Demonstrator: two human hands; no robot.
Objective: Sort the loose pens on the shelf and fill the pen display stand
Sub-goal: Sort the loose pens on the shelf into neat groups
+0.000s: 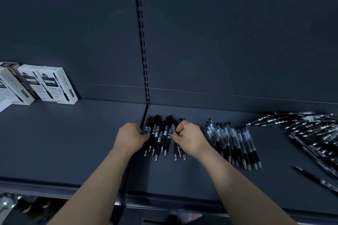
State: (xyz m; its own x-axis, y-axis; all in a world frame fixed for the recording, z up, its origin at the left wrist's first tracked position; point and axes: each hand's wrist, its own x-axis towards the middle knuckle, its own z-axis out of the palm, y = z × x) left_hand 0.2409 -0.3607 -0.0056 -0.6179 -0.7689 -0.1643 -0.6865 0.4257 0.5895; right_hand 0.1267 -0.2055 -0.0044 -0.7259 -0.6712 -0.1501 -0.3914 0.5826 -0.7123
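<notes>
step: looks like squaring up the bunch of black pens mid-shelf; squeeze evenly from both sides and level the tips so none roll off
left hand: fingers curled onto the bunch's left edge, forearm angling in
right hand: curled too, pinching the right-edge pens
other pens: row just right, pile far right
stand: not in view

Open shelf between boxes and pens
</notes>
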